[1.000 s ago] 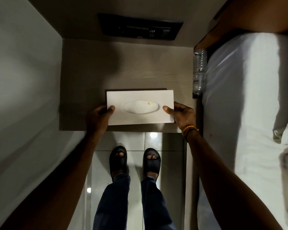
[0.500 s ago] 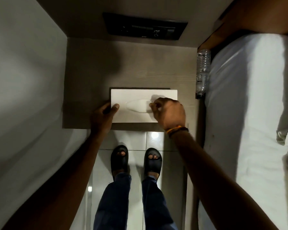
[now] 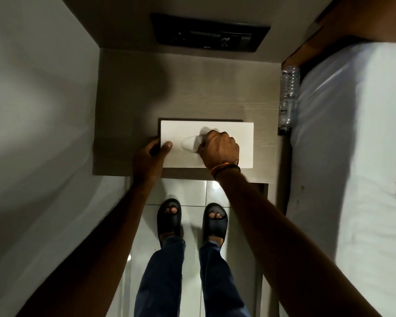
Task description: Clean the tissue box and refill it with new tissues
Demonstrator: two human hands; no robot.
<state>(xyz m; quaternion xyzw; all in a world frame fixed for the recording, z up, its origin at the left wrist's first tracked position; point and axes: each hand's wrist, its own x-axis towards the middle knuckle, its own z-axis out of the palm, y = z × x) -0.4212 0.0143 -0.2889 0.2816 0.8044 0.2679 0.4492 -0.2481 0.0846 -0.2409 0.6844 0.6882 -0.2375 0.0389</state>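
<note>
A white rectangular tissue box (image 3: 245, 143) lies flat near the front edge of a wooden bedside table (image 3: 192, 92). An oval opening (image 3: 189, 144) in its top shows white tissue. My left hand (image 3: 150, 160) grips the box's left end, thumb on top. My right hand (image 3: 220, 148) rests on the middle of the box with its fingers curled down into the right half of the opening; whether they pinch tissue is hidden by the hand.
A clear plastic water bottle (image 3: 288, 97) lies along the table's right edge, beside a white bed (image 3: 352, 156). A black switch panel (image 3: 209, 33) sits on the wall behind. A pale wall closes the left side. My sandalled feet (image 3: 192, 219) stand on white tiles.
My right hand left the box's right end, moved left onto the top and curled its fingers into the oval opening. The left hand kept its grip on the left end.
</note>
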